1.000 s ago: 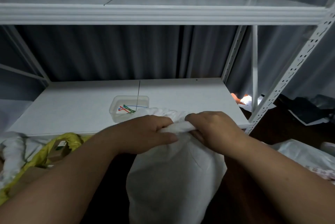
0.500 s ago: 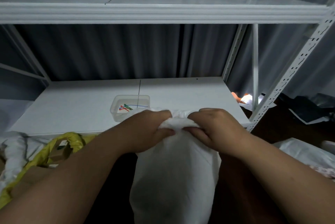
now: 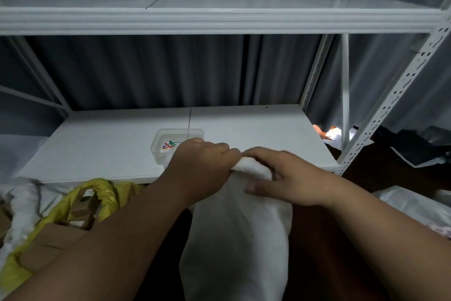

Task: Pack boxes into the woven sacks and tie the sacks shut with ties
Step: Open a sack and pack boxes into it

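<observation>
A filled white woven sack (image 3: 239,239) stands upright in front of the shelf, its mouth bunched into a narrow neck. My left hand (image 3: 200,166) grips the gathered neck from the left. My right hand (image 3: 280,178) curls round the same neck from the right, thumb pressed on the sack's front. Just behind my left hand, a clear plastic tub (image 3: 170,144) on the white shelf board (image 3: 109,149) holds several coloured ties (image 3: 169,144). The sack's contents are hidden.
A yellow sack (image 3: 102,193) with brown cardboard boxes (image 3: 80,205) lies at the lower left beside white sacking (image 3: 22,203). Another white sack (image 3: 412,205) lies at the right. A perforated shelf upright (image 3: 395,95) rises on the right; an upper shelf (image 3: 219,20) spans overhead.
Both hands have gathered the sack's mouth tighter and lifted it slightly toward the shelf edge. The neck is now narrower, and my right thumb has come round onto the sack's front.
</observation>
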